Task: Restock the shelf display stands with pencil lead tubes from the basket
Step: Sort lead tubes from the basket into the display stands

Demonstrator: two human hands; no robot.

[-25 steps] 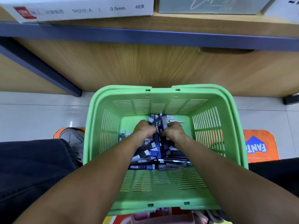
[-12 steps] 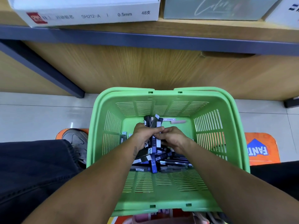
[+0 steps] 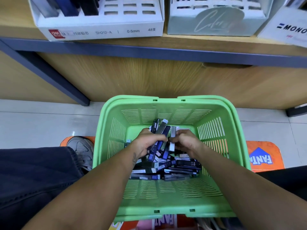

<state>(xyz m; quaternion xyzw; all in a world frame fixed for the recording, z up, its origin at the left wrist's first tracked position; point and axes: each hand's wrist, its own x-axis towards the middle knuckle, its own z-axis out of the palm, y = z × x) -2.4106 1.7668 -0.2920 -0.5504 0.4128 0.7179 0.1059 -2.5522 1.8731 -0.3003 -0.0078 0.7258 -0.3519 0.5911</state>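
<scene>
A green plastic basket [image 3: 167, 199] stands on the floor below the shelf, with several dark pencil lead tubes [image 3: 174, 168] heaped in its bottom. My left hand [image 3: 146, 143] grips a bundle of lead tubes [image 3: 160, 135] that stick up toward the shelf. Beside it, my right hand [image 3: 186, 143] pinches a pale-capped tube [image 3: 172, 136] just right of the bundle. On the shelf above sits a white display stand [image 3: 99, 19] with a few dark tubes in its left slots and open slots to the right.
A pale grey display box [image 3: 214, 20] and a white MONO box [image 3: 289, 29] stand on the wooden shelf [image 3: 166, 47] to the right. My dark trouser leg and grey shoe [image 3: 81, 150] lie left of the basket. An orange mat [image 3: 264, 156] lies under it.
Both hands have risen from the heap with tubes, the left with a bundle. The view has tilted up, so the display stands on the shelf now show.
</scene>
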